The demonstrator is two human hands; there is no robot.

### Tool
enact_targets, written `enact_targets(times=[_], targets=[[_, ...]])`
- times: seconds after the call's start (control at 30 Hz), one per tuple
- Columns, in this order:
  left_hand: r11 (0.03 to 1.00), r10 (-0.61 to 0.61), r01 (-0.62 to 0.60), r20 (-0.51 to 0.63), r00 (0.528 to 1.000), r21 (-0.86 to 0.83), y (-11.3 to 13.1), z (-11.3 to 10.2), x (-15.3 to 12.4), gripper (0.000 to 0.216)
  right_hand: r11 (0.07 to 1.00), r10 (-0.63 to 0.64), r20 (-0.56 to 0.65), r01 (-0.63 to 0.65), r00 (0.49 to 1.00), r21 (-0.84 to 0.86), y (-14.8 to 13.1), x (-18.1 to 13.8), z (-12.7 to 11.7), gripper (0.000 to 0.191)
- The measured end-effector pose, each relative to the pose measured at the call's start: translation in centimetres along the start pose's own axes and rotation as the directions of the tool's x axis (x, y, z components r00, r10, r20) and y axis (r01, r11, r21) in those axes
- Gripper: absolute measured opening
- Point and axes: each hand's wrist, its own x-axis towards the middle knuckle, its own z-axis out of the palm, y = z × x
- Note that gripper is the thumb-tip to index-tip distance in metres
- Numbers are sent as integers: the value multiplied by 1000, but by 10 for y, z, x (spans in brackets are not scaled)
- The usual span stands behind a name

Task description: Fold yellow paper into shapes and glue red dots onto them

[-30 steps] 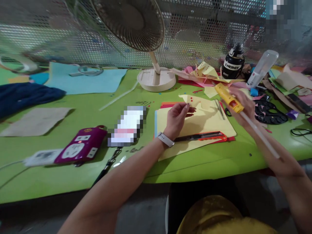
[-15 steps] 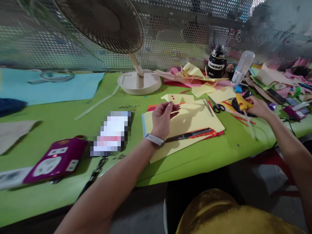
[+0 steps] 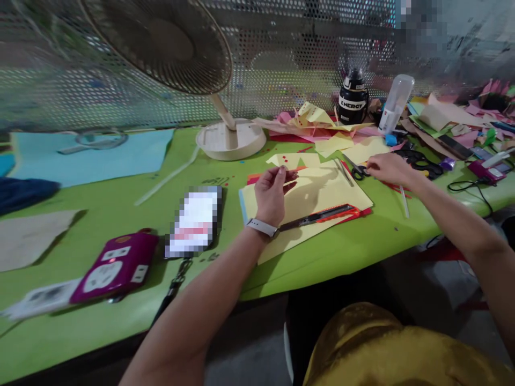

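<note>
My left hand [image 3: 270, 194] is raised over the pale yellow paper sheets [image 3: 317, 187], thumb and fingertips pinched together. Whatever lies in that pinch is too small to make out. Just beyond it, a cut yellow paper strip [image 3: 301, 160] carries tiny red pieces. On the sheets lie an orange-and-black box cutter [image 3: 325, 215] and metal tweezers [image 3: 345, 172]. My right hand [image 3: 387, 166] has curled fingers beside the black handles of the scissors [image 3: 359, 172]; its fingertips partly hide what they touch. A bit of yellow [image 3: 424, 173] shows by that wrist, near a thin whitish stick [image 3: 404, 201].
A phone [image 3: 196, 220] and a magenta power block [image 3: 116, 262] lie at left. Behind stand a white fan [image 3: 231, 140], a black bottle [image 3: 352, 102] and a clear bottle [image 3: 396, 104]. Paper scraps [image 3: 446, 118] crowd the right back. The green table's [image 3: 322, 257] front edge is near my body.
My right hand has left the yellow glue gun and moved left toward the scissors. The view has shifted slightly; my left hand stays pinched over the paper.
</note>
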Motion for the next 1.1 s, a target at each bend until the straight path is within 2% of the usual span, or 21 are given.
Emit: enact_targets(times=[0.07, 0.17, 0.23, 0.3, 0.4, 0.47, 0.53, 0.6, 0.67, 0.7, 0.77, 0.83, 0.87, 0.9, 0.93, 1.0, 1.07, 1.1], targets=[[1000, -1, 1, -7, 1000, -8, 0, 0, 1, 31, 996, -68, -14, 67, 998, -56, -17, 16, 11, 27], [999, -19, 18, -8, 1000, -45, -1, 0, 2, 29, 935, -318, 17, 316, 948, -160, -26, 33, 25, 29], [997, -41, 40, -12, 999, -73, 0, 1, 2, 29, 827, -493, 50, 486, 869, -284, -27, 40, 30, 22], [995, -55, 54, -14, 998, -83, 0, 2, 1, 29, 678, -646, 71, 615, 760, -403, -27, 46, 33, 22], [994, -66, 64, -15, 998, -86, 1, 2, 0, 30, 445, -807, 119, 729, 578, -520, -26, 56, 31, 21], [993, -80, 77, -23, 997, -89, 2, 2, 0, 30, 320, -861, 167, 766, 481, -557, -24, 63, 29, 20], [992, -97, 94, -31, 995, -88, 2, 1, 0, 30, 249, -889, 185, 779, 420, -575, -21, 66, 28, 20], [990, -110, 107, -37, 993, -90, 2, 2, 0, 29, 245, -902, 154, 772, 403, -586, -19, 66, 27, 22], [989, -114, 110, -42, 993, -96, 2, 2, 1, 29, 301, -904, 87, 767, 419, -566, -17, 63, 28, 26], [989, -114, 109, -42, 993, -98, 2, 2, 1, 29, 358, -896, 33, 764, 443, -537, -16, 61, 29, 26], [989, -116, 111, -38, 993, -101, 1, 2, 1, 30, 533, -838, -132, 741, 529, -409, -15, 57, 30, 21], [987, -121, 117, -32, 992, -111, 1, 2, 1, 32, 754, -642, -369, 642, 673, -141, -15, 54, 31, 14], [986, -124, 119, -30, 992, -117, 1, 2, 0, 33, 824, -475, -476, 564, 741, 56, -16, 54, 31, 13], [985, -125, 120, -29, 992, -123, 1, 2, 0, 34, 832, -281, -537, 481, 796, 277, -16, 55, 30, 14], [985, -123, 119, -26, 992, -127, 1, 2, 0, 35, 773, -89, -539, 399, 838, 493, -16, 56, 29, 15], [985, -118, 115, -16, 993, -128, 1, 2, -1, 35, 531, 196, -398, 244, 896, 812, -16, 60, 25, 18], [986, -115, 113, -11, 993, -122, 2, 3, -1, 35, 289, 321, -171, 76, 931, 954, -15, 64, 21, 19], [986, -116, 114, -11, 993, -120, 2, 3, -1, 34, 203, 347, -72, 0, 935, 979, -14, 65, 20, 19]])
